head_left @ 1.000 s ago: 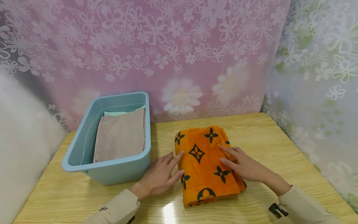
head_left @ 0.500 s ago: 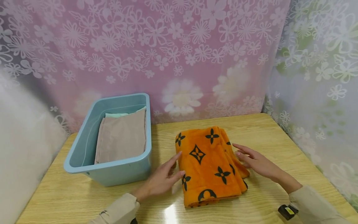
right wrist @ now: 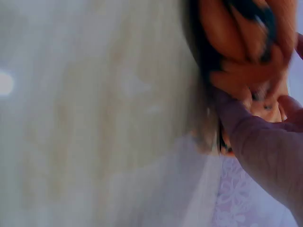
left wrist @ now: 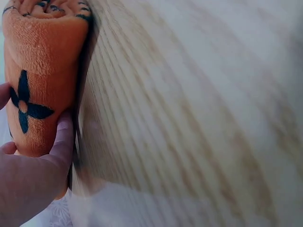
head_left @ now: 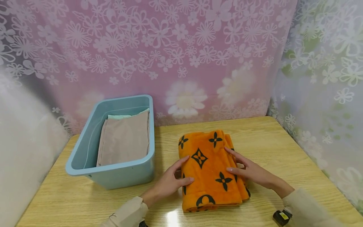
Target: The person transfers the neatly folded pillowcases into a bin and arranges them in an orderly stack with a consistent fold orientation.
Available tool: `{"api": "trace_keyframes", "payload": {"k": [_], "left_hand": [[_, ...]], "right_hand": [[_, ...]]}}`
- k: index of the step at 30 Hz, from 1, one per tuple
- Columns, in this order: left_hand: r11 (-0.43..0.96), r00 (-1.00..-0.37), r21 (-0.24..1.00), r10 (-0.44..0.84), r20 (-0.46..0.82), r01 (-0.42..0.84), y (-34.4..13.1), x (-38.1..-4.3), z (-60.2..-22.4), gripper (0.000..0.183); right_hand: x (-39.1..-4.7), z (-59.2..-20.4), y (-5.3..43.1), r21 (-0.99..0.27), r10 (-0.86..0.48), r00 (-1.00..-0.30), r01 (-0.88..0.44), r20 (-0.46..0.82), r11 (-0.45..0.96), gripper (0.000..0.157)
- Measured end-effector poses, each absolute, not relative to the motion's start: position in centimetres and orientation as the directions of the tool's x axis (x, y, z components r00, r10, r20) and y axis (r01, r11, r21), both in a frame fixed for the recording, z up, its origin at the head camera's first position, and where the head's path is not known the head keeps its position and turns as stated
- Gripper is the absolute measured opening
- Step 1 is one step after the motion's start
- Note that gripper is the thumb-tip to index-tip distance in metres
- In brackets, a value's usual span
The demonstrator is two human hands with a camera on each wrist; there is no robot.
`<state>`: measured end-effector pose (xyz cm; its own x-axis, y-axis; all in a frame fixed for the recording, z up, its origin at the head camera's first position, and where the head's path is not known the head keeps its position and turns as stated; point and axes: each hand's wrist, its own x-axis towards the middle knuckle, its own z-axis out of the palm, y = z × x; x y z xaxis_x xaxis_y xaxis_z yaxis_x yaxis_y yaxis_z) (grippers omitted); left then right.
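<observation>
A folded orange plush towel (head_left: 208,167) with dark flower motifs lies on the wooden table. My left hand (head_left: 168,183) holds its left side, thumb and index finger on top. In the left wrist view, another finger of the left hand (left wrist: 42,165) lies low along the rolled side, beside the tabletop. My right hand (head_left: 256,173) grips the right side, with thumb and index finger on the upper fold. The right wrist view is blurred, but a finger of the right hand (right wrist: 265,137) reaches in under the towel's loose layers (right wrist: 241,38).
Left of the towel stands a light blue plastic tub (head_left: 124,176). Inside it lie a folded beige-grey cloth (head_left: 124,138) and a mint-green one (head_left: 120,116). A pink flowered curtain (head_left: 181,63) hangs behind the wooden table (head_left: 255,129).
The right hand drew back to the towel's right edge, then came in again onto its upper fold. My left hand has moved further over the left edge. The loose right layers are tucked in closer.
</observation>
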<state>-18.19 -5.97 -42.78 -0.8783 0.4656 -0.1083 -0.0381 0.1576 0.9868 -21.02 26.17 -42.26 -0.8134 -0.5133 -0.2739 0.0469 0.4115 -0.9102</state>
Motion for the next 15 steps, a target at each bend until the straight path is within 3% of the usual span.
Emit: {"api": "trace_keyframes", "payload": {"k": [3, 9, 15], "left_hand": [[0.147, -0.882, 0.987, 0.455, -0.122, -0.061, -5.9, -18.4, -43.2, 0.069], [0.139, -0.888, 0.987, 0.438, -0.137, -0.084, -5.4, -18.7, -43.3, 0.070], [0.131, -0.903, 0.989, 0.411, -0.123, -0.075, -4.9, -18.6, -43.2, 0.068]], "right_hand": [[-20.7, -42.7, 25.6, -0.938, -0.567, -0.791, 0.023, -0.229, 0.346, 0.067], [-21.0, -42.8, 24.4, -0.880, -0.551, -0.813, -0.108, -0.190, 0.463, 0.069], [-21.2, -43.0, 23.9, -0.884, -0.546, -0.815, -0.095, -0.195, 0.457, 0.066]]}}
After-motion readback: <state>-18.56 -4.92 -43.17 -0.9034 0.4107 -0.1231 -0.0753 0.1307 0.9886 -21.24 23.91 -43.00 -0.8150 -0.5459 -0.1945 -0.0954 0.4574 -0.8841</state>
